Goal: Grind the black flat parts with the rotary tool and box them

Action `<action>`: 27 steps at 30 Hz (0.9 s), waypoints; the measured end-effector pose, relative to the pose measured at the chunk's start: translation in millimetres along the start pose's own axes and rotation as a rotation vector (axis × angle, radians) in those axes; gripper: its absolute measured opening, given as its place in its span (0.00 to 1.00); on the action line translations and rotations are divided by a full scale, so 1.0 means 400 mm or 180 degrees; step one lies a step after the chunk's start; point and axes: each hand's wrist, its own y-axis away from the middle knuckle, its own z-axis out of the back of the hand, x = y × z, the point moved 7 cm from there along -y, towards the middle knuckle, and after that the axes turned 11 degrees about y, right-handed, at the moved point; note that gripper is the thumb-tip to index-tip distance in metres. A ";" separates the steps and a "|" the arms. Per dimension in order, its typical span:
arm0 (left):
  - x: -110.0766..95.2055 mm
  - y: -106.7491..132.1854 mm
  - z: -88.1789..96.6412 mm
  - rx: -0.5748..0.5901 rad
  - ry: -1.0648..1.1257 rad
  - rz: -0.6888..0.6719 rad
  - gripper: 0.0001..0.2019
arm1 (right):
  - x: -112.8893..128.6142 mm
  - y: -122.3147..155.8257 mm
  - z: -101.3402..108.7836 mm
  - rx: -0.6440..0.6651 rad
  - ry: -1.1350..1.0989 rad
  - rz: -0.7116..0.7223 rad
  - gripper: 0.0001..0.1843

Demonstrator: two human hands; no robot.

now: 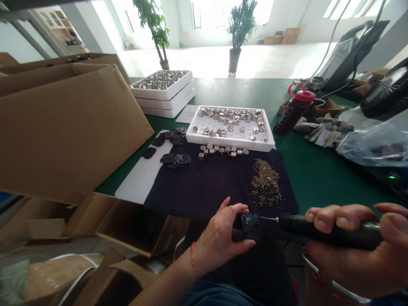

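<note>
My left hand [219, 233] grips a small black perforated plate [250, 226] by its edges, thumb below and fingers above. A few gold-coloured specks show on the plate. My right hand [360, 242] is wrapped round a black electric screwdriver [328, 230] held level. Its thin bit [269, 219] points left, with the tip close to the plate's right edge; whether they touch I cannot tell. Just beyond, a pile of tiny brass-coloured screws [266, 182] lies on the dark cloth [204, 187]. Several silver metal cylinders [222, 150] stand in rows at the cloth's far edge.
Behind the cloth is a white foam tray [231, 141] of metal cylinders. More black plates [177, 160] lie at left, beside a large cardboard box [70, 131]. Stacked trays [165, 102] stand farther back. A red-capped bottle [295, 112], gloves [325, 129] and a plastic bag [376, 144] sit at right.
</note>
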 end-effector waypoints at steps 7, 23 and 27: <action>0.002 -0.001 -0.003 -0.0016 0.0031 -0.0035 0.44 | -0.012 0.013 -0.056 0.0345 0.0152 0.0129 0.13; 0.002 -0.001 -0.002 -0.0022 0.0035 -0.0010 0.43 | -0.037 0.011 -0.066 0.0321 0.0201 0.0056 0.14; 0.005 0.001 -0.004 -0.0010 0.0050 0.0018 0.41 | -0.028 0.022 -0.073 0.0335 0.0222 0.0093 0.13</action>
